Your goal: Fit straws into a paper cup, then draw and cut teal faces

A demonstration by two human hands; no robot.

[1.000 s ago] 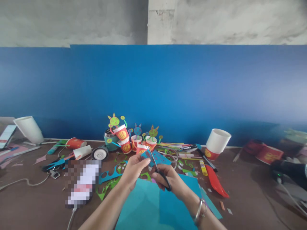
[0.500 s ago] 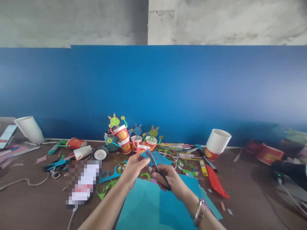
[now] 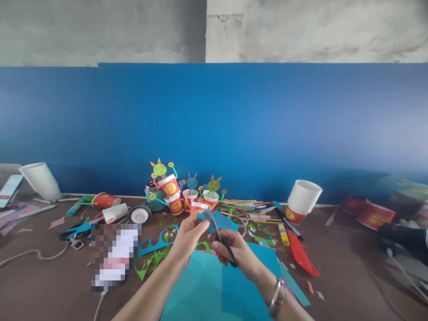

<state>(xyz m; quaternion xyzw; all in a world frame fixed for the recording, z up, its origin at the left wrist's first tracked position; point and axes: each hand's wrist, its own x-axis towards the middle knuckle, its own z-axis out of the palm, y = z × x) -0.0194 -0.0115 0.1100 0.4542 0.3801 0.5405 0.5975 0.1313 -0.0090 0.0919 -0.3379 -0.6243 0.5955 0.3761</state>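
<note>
My left hand (image 3: 191,232) pinches the left end of a blue sheet of paper (image 3: 224,221) with drawn circle shapes on it. In my right hand (image 3: 234,249) is a pair of scissors (image 3: 216,232), its black handles around my fingers and its blades pointing up across the paper near my left thumb. Just beyond the hands stand red-and-white paper cups (image 3: 174,204) with paper animal figures; a green figure (image 3: 214,183) rises from one of them. Beneath my hands lie turquoise and blue sheets (image 3: 197,285).
Green and blue cut scraps (image 3: 155,238) are strewn left of the sheets, near a pixelated phone (image 3: 117,256) on a cable. To the right are a glue stick (image 3: 284,235), a red pouch-like object (image 3: 301,254) and stacked paper cups (image 3: 304,200). A blue partition (image 3: 234,125) stands behind.
The scissors and my right hand have shifted very slightly to the left against the blue paper. Otherwise the scene looks the same.
</note>
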